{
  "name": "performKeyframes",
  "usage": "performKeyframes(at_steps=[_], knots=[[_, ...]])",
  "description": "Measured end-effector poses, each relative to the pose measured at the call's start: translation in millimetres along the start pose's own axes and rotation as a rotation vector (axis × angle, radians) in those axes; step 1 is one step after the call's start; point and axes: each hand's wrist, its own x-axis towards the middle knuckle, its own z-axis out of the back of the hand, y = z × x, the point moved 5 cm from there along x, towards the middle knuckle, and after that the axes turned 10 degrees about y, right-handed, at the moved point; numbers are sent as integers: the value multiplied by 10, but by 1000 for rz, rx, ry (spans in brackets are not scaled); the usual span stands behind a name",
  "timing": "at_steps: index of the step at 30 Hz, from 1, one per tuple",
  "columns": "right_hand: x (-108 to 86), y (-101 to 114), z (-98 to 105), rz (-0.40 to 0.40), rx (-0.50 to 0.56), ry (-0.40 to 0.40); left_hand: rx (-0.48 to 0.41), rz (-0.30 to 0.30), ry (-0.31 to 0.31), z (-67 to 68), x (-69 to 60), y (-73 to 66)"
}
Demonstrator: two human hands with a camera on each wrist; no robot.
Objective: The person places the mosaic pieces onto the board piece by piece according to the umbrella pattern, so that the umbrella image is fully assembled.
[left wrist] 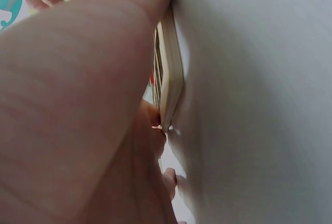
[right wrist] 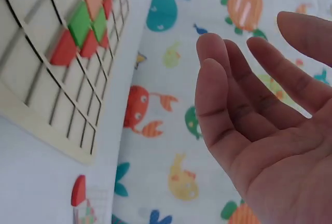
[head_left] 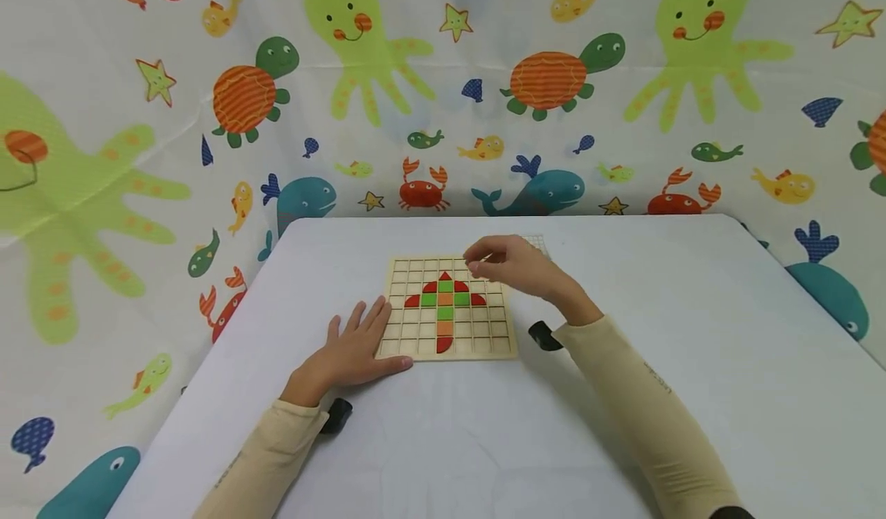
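Observation:
A square wooden grid board (head_left: 408,334) lies flat on the white table. Set in its squares is a figure of red, orange and green pieces (head_left: 446,300), with a red tip at the far end. My left hand (head_left: 354,354) lies spread at the near left of the board, fingers along its left edge and thumb by its front edge. In the left wrist view that hand (left wrist: 78,84) hides much of the board's side (left wrist: 174,73). Over the board's far right corner hovers my right hand (head_left: 515,264), its fingers loosely bent; the right wrist view shows this hand (right wrist: 270,130) holding nothing.
Beyond the board's far right corner lies a sheet with a printed grid (head_left: 536,242), partly behind the right hand. Beside this sheet sits a loose red piece (right wrist: 78,190). A cloth with sea animals (head_left: 429,81) hangs behind the white table (head_left: 692,311).

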Motion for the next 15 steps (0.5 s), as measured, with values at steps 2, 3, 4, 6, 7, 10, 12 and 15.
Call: performKeyframes(at_steps=[2,3,4,6,7,10,12,15], knots=[[46,-41,142,-7,22,-48,-6,-2,1,3,1,1],[72,-70,198,-10,35,-72,-7,-1,1,4,-1,-1],[94,-101,246,-15,40,-95,-8,-2,0,3,0,-1],[136,-174,328,-31,22,-144,-13,-3,0,5,-5,0],[154,-210,360,-44,3,-167,-11,-1,1,7,-6,5],[197,-330,416,-86,-67,-215,-7,7,6,8,-6,12],[213,-436,430,-116,-104,-231,-1,14,12,-7,6,11],[230,-598,437,-160,-151,-239,-8,1,8,-3,19,-15]])
